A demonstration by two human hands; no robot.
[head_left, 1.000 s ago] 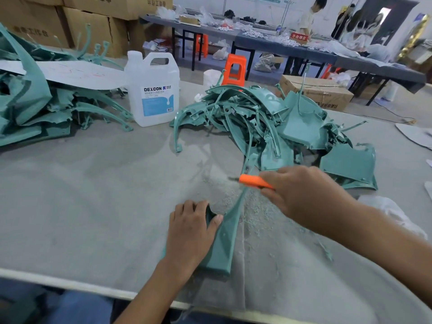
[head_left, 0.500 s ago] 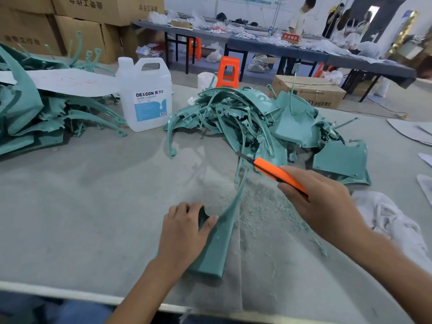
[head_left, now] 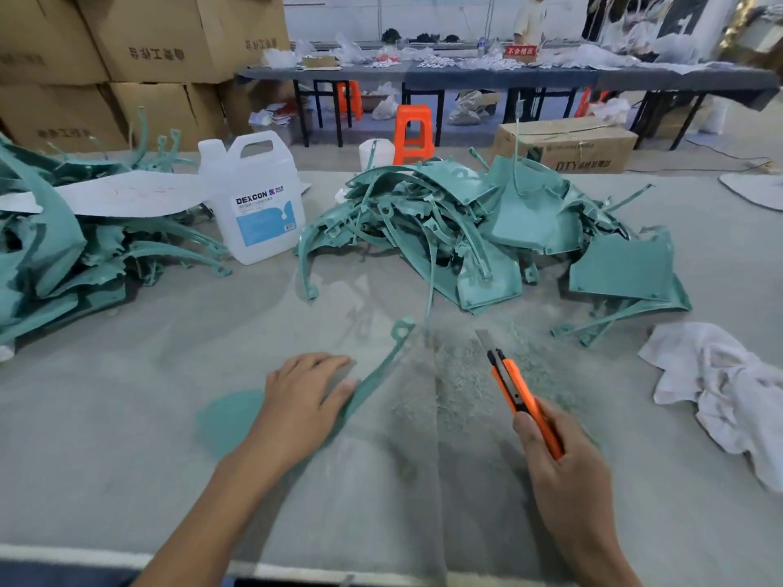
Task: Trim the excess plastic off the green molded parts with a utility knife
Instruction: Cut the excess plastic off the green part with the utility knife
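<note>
One green molded part [head_left: 231, 417] lies flat on the grey felt table, its thin arm running up to a ring end near the middle. My left hand [head_left: 303, 398] lies on top of it with straight fingers, covering its middle. My right hand [head_left: 563, 463] grips an orange utility knife [head_left: 519, 396] with the blade out, pointing away from me, to the right of the part and clear of it. Plastic shavings [head_left: 470, 370] are scattered under the blade.
A big heap of green parts [head_left: 487, 235] sits behind the work spot, and another heap [head_left: 51, 247] lies at the left. A white DEXCON jug [head_left: 254, 201] stands between them. A white rag [head_left: 728, 387] lies at the right. The table's front edge [head_left: 84, 557] is near me.
The part has gone from standing on its edge to lying flat under my left hand. My right hand has pulled the knife back toward me, away from the part.
</note>
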